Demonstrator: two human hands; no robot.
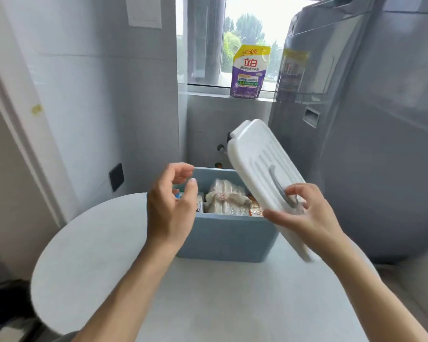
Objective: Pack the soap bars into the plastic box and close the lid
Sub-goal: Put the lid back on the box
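A blue plastic box (227,238) stands on the white round table (89,255). Inside it lie wrapped soap bars (226,197), with an orange pack at the right and a white pack at the left. My right hand (304,215) grips the white ribbed lid (257,159) by its grey handle. The lid is tilted, above the box's right side. My left hand (173,203) hovers over the box's left rim, fingers apart and curled, holding nothing.
A grey washing machine (368,144) stands close on the right. A purple and yellow detergent pouch (248,72) sits on the window sill behind. A grey wall with a black socket (116,177) is at the left.
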